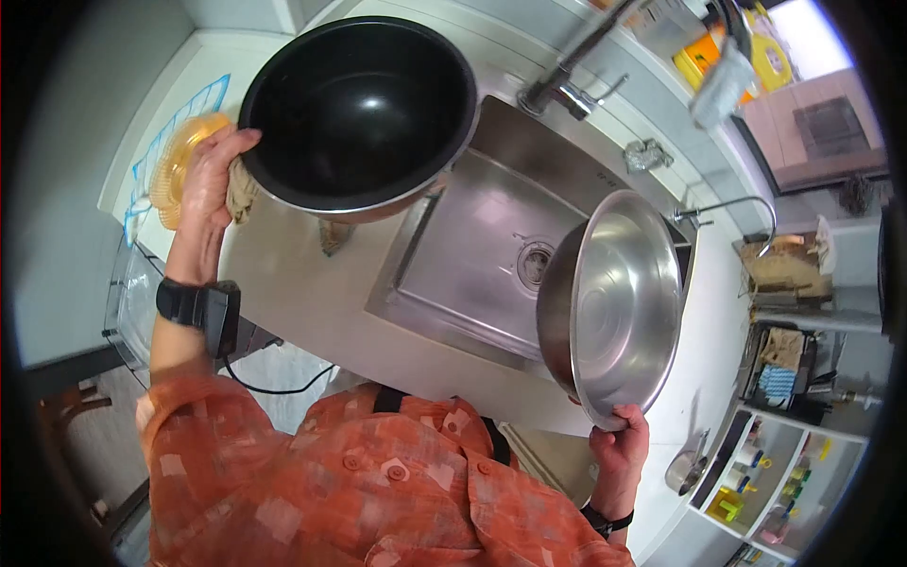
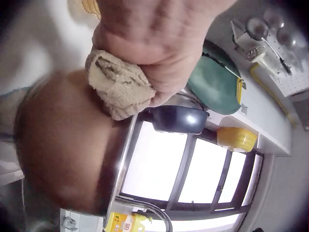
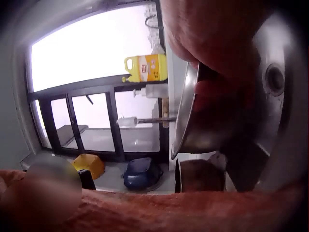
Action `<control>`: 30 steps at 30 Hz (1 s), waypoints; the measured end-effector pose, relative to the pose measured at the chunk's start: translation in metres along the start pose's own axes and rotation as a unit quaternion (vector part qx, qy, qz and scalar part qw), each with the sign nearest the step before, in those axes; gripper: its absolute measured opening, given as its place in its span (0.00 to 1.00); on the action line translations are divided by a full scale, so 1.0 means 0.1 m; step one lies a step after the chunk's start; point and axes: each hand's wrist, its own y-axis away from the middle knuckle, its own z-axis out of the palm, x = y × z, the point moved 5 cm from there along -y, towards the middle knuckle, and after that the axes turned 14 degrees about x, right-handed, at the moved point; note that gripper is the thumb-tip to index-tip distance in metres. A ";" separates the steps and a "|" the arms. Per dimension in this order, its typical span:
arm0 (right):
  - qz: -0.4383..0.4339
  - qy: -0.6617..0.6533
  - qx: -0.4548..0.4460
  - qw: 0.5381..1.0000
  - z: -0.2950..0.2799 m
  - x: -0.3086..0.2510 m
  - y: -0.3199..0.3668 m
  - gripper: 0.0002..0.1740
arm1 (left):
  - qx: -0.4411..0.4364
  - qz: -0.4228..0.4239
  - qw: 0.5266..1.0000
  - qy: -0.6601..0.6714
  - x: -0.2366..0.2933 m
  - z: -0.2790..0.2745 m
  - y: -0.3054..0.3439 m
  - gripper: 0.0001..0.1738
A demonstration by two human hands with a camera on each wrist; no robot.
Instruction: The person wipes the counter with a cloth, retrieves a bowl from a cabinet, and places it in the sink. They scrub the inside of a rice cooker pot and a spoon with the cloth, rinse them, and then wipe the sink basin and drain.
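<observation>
My left hand (image 1: 205, 180) grips the rim of a large round pot (image 1: 359, 113), black inside and brown outside, with a beige cloth (image 2: 118, 84) bunched under the fingers. The pot is tilted, its mouth towards me, over the counter left of the sink (image 1: 463, 246). At the right, my right hand (image 1: 621, 442) pinches the near rim of a stainless steel basin (image 1: 628, 302). This basin is tipped on its side over the sink's right part, its bowl facing right. In the right wrist view the fingers overlap the basin's wall.
A faucet (image 1: 567, 80) rises behind the sink, and a thin curved tap (image 1: 737, 203) stands at its right. Ribbed amber dishes (image 1: 175, 175) lie on a blue-striped cloth (image 1: 208, 99) at the left. A yellow jug (image 3: 152, 67) stands by the window. The counter edge runs before my body.
</observation>
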 end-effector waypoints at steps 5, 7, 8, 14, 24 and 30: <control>-0.057 0.068 -0.013 0.996 0.59 0.02 0.37 0.09 | -0.053 0.015 0.998 -0.002 0.21 -0.03 -0.17 0.04; -0.098 0.107 -0.021 0.989 0.82 -0.02 0.48 0.10 | -0.072 0.027 0.997 -0.023 0.22 0.01 -0.17 0.03; -0.102 0.112 -0.022 0.988 0.96 -0.03 0.57 0.10 | -0.068 0.027 0.997 -0.018 0.21 -0.01 -0.18 0.03; -0.204 0.147 0.023 0.968 1.56 -0.24 0.94 0.05 | -0.085 -0.018 0.996 0.025 0.17 -0.05 -0.17 0.03; -0.260 0.194 -0.046 0.945 2.16 -0.53 1.07 0.05 | -0.089 -0.028 0.995 0.035 0.15 -0.03 -0.11 0.05; -0.265 0.229 -0.053 0.935 2.35 -0.58 1.07 0.02 | -0.103 -0.008 0.994 0.037 0.10 0.01 -0.08 0.05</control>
